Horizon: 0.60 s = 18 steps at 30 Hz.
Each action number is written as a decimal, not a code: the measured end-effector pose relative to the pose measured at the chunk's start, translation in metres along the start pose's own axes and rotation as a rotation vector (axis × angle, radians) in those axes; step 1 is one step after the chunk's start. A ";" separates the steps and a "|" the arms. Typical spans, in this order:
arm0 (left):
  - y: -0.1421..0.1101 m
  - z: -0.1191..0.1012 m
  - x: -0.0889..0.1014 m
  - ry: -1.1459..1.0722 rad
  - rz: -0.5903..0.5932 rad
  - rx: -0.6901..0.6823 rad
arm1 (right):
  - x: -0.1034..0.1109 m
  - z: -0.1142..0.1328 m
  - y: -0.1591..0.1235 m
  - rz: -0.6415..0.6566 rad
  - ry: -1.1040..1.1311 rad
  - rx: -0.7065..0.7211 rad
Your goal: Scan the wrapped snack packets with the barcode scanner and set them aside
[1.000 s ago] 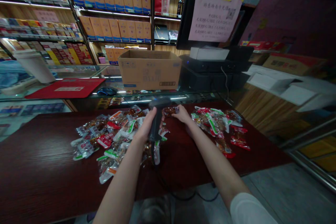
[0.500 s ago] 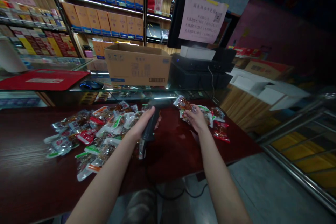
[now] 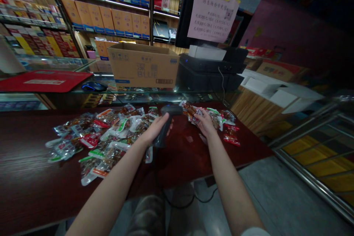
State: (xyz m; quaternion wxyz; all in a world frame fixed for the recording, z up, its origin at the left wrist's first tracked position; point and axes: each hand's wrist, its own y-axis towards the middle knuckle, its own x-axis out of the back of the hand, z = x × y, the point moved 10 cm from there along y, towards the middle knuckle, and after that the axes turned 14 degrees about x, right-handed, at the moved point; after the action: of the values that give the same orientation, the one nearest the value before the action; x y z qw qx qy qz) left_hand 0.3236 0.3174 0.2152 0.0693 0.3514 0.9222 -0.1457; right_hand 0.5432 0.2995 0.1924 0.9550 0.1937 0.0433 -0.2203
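My left hand [image 3: 159,129] is wrapped round the handle of a black barcode scanner [image 3: 165,132], whose head points right. In my right hand [image 3: 204,122] is a clear snack packet [image 3: 190,110] with brown contents, pinched by its right end close to the scanner's head. Below and behind that hand lies a small group of similar packets [image 3: 215,118], with a red packet [image 3: 231,135] at its right. A larger heap of vacuum-packed snacks [image 3: 110,136], in clear, green, red and orange wrapping, spreads left of the scanner, partly hidden by my left forearm.
An open cardboard box [image 3: 145,68] stands on the glass counter behind the dark red table [image 3: 24,162]. Left of it are a computer mouse [image 3: 94,86] and a red mat [image 3: 47,81]. A monitor with a paper notice [image 3: 212,14] rises at the back right. The scanner's cable [image 3: 179,206] hangs near my legs.
My left hand has brought the scanner slightly right and up, closer to the packet. My right hand still grips the packet, almost in the same place. The view has shifted a little.
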 end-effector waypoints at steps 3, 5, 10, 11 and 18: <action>0.002 0.005 -0.001 0.002 0.017 0.020 | -0.004 0.003 0.001 0.030 -0.041 0.028; 0.002 0.005 -0.002 0.005 0.030 0.015 | -0.005 0.003 0.001 0.028 -0.034 0.028; 0.000 0.001 -0.006 0.007 0.042 -0.008 | 0.004 0.007 0.003 -0.033 -0.127 0.074; -0.001 0.000 -0.005 0.009 0.035 -0.011 | 0.012 0.013 0.004 -0.074 -0.203 0.116; -0.005 -0.014 0.013 -0.035 -0.018 -0.063 | 0.078 0.072 -0.006 -0.427 -0.864 0.396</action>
State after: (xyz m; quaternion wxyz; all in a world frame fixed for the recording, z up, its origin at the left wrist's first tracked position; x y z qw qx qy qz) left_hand 0.3101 0.3262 0.2261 0.0954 0.3380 0.9281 -0.1233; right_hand 0.6105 0.2355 0.2435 0.7646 0.2490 -0.3588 -0.4739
